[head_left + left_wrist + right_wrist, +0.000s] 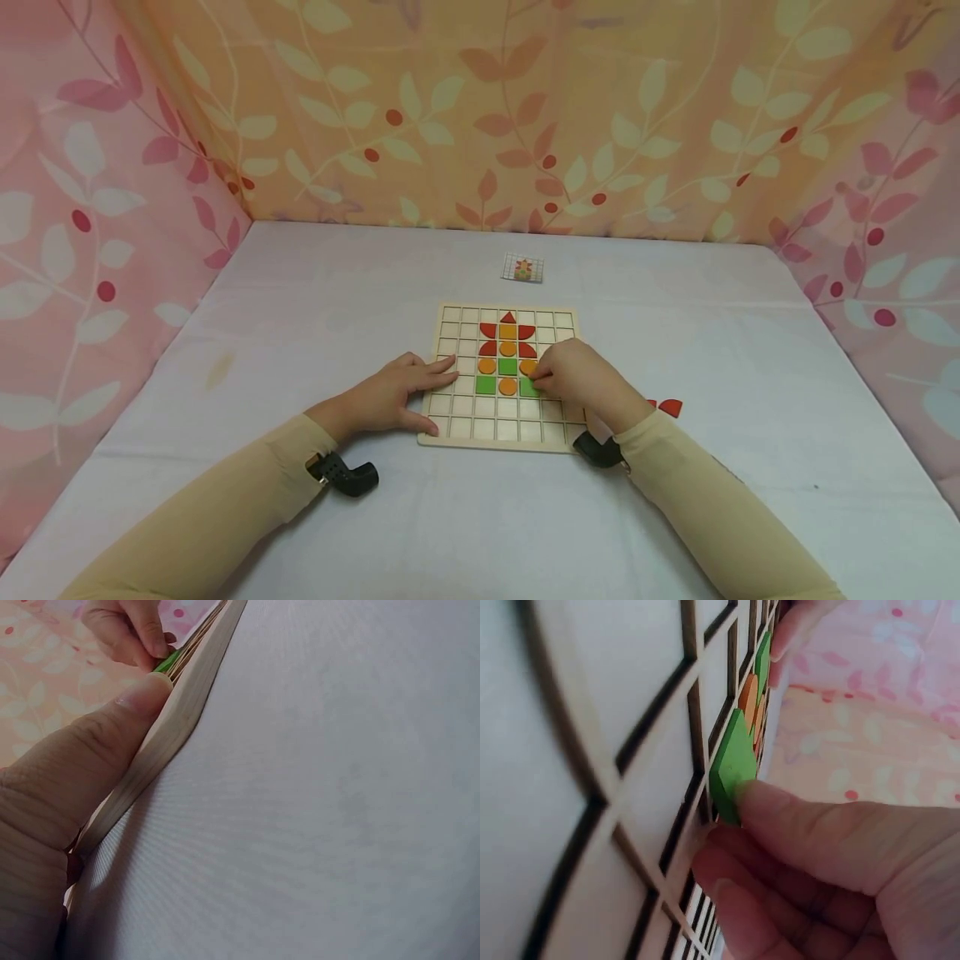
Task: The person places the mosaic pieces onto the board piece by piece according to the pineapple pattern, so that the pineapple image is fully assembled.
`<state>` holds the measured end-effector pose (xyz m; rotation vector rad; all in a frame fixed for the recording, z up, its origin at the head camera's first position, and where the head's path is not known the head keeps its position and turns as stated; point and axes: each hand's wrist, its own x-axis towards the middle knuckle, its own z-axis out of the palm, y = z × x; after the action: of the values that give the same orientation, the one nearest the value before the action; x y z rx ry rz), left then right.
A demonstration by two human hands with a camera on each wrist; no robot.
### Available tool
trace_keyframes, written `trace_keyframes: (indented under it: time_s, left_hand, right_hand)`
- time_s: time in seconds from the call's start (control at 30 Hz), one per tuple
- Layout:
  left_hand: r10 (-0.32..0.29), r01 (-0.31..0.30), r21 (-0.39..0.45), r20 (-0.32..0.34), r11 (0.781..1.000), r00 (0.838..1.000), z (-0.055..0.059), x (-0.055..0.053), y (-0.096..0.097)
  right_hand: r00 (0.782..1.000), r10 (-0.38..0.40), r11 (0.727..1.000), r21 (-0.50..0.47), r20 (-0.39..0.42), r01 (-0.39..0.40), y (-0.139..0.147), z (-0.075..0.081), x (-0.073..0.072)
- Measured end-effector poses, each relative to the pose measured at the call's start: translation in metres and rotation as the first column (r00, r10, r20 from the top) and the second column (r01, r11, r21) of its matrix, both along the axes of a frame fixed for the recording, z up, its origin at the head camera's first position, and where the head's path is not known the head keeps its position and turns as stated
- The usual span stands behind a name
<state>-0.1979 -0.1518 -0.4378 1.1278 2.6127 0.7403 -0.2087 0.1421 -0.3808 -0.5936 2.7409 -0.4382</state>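
Observation:
A wooden grid board (487, 429) lies on the table with red, orange and green tiles set in its middle cells. My left hand (390, 392) rests on the board's left side, fingers spread across the edge. In the left wrist view its thumb (97, 750) lies along the wooden rim. With thumb and fingertips, my right hand (588, 379) pinches a green square tile (733, 761), which sits at a cell on the right of the lowest tile row. An orange round tile (507, 386) and another green square (486, 385) share that row.
Behind the board lies a small picture card (522, 268) showing a coloured pattern on a grid. Red quarter-round tiles (671, 407) lie on the white tablecloth (480, 517) right of the board, one partly hidden by the right forearm. Patterned curtains (480, 108) enclose the table.

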Motion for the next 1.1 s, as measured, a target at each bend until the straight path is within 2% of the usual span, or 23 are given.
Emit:
trace_keyframes:
  time_s: [0.23,0.43,0.63,0.8,1.1]
  left_hand:
    - [-0.001,0.001,-0.005,0.001,1.000,1.000,0.001,0.000,0.000]
    - [0.001,-0.001,-0.003,0.005,1.000,1.000,0.001,0.000,0.000]
    - [0.004,-0.004,-0.008,0.018,1.000,1.000,0.002,0.000,0.001]
    - [0.006,-0.005,-0.007,0.019,1.000,1.000,0.002,0.000,0.001]
    - [0.004,-0.004,0.003,0.015,1.000,1.000,0.002,0.001,0.001]
  right_hand:
    - [1.000,-0.012,0.999,-0.041,0.010,0.012,0.002,-0.003,-0.005]
    - [0.997,-0.037,0.992,-0.117,0.070,0.045,0.014,-0.004,-0.010]
    - [0.991,-0.067,0.981,-0.175,0.115,0.087,0.044,0.010,-0.012]
    - [0.986,-0.088,0.984,-0.140,0.143,0.108,0.076,0.022,-0.010]
    - [0.972,-0.126,0.984,-0.098,0.199,0.148,0.125,0.020,0.000]
